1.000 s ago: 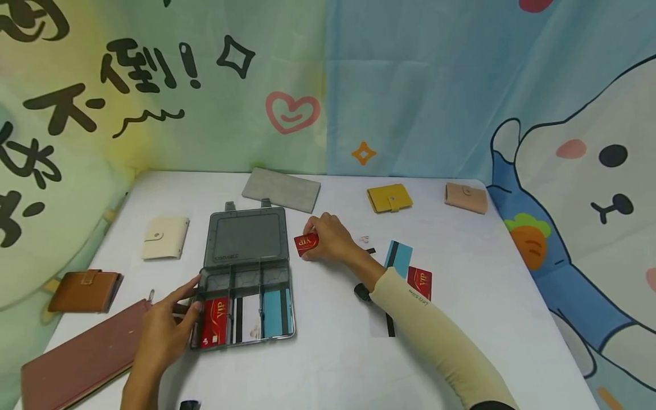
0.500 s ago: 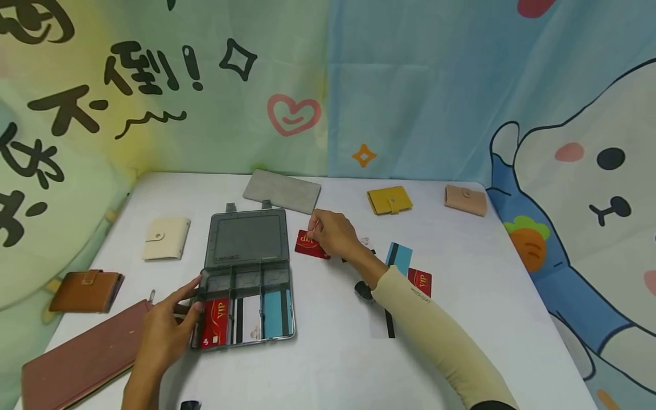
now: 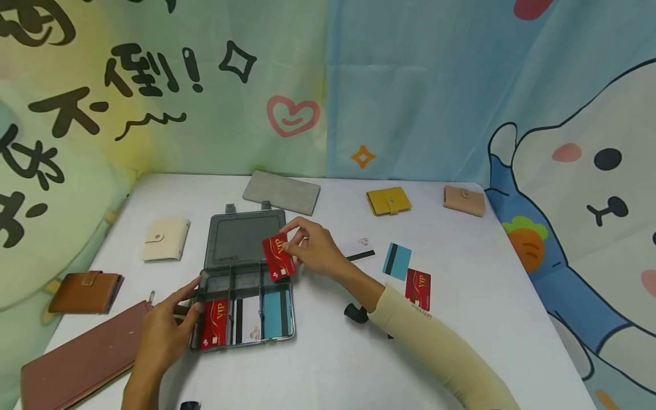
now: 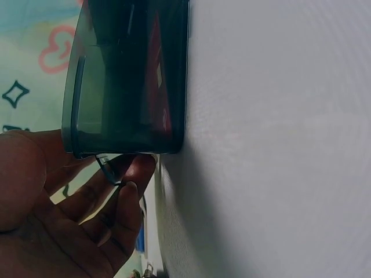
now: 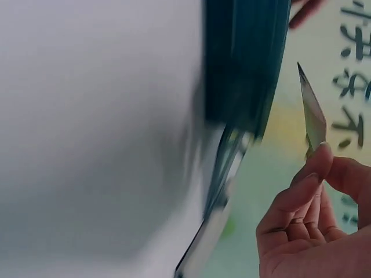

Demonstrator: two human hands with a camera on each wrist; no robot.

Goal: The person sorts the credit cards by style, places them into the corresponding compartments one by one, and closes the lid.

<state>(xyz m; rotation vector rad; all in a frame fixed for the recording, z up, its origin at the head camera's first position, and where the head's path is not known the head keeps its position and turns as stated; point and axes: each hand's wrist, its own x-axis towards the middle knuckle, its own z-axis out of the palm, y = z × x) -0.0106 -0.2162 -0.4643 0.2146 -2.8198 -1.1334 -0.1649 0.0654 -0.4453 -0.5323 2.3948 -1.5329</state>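
While left hand (image 3: 163, 330) grips gray case (image 3: 216, 281) (lid (image 3: 242, 236) open), right hand (image 3: 315, 247) pinching red card (image 3: 277, 259)

From the case (image 3: 245, 234), you can pass over bare tabletop (image 3: 296, 370) at five o'clock; the grey wallet (image 3: 282, 192) blocks one o'clock, the cream wallet (image 3: 165, 239) ten, your left hand (image 3: 166, 327) eight.

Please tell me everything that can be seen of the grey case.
The grey case looks like translucent plastic. It lies open on the white table, its lid turned back toward the far side, with two tabs at the lid's far edge. Dividers make compartments, three across. The near ones hold a red VIP card, a white card and a blue card. The left hand grips a small part projecting from its left side.
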